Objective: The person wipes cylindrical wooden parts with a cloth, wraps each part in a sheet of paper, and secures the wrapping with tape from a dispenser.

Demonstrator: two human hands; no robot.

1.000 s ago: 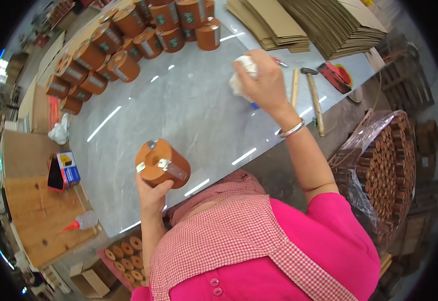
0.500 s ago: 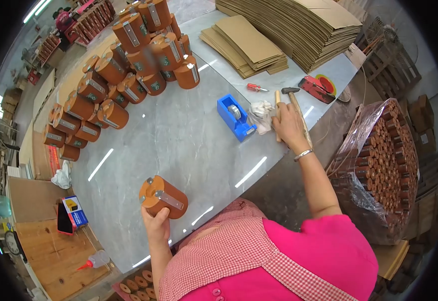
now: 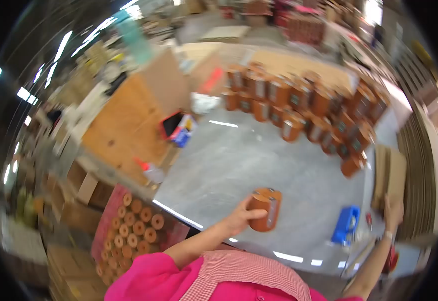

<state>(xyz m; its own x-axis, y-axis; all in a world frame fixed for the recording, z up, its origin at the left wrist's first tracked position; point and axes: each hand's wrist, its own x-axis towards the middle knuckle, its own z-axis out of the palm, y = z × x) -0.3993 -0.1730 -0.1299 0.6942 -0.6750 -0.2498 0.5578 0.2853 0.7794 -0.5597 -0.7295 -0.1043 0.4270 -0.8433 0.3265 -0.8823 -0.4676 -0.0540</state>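
My left hand (image 3: 241, 216) grips an orange-brown cylinder (image 3: 265, 220) with a metal strip down its side, upright near the table's front edge. At the far right, my right hand (image 3: 393, 214) reaches the near end of a short pile of flat cardboard pieces (image 3: 390, 173). Blur hides whether its fingers close on any of them. Just left of that hand are a blue tape dispenser (image 3: 347, 226) and a small red-handled screwdriver (image 3: 369, 218). Many similar cylinders (image 3: 291, 125) stand stacked along the back of the grey table (image 3: 219, 170).
A taller cardboard stack (image 3: 419, 165) rises beyond the short pile. On the left side are a red-tipped bottle (image 3: 151, 171), a phone-like dark object (image 3: 171, 124) and a blue box (image 3: 184, 136). Below the table's left edge, more round pieces (image 3: 136, 228) with central holes stand in rows.
The view has swung to the left. My right hand has left the wooden-handled tools and moved to the cardboard. My left hand still holds the cylinder.
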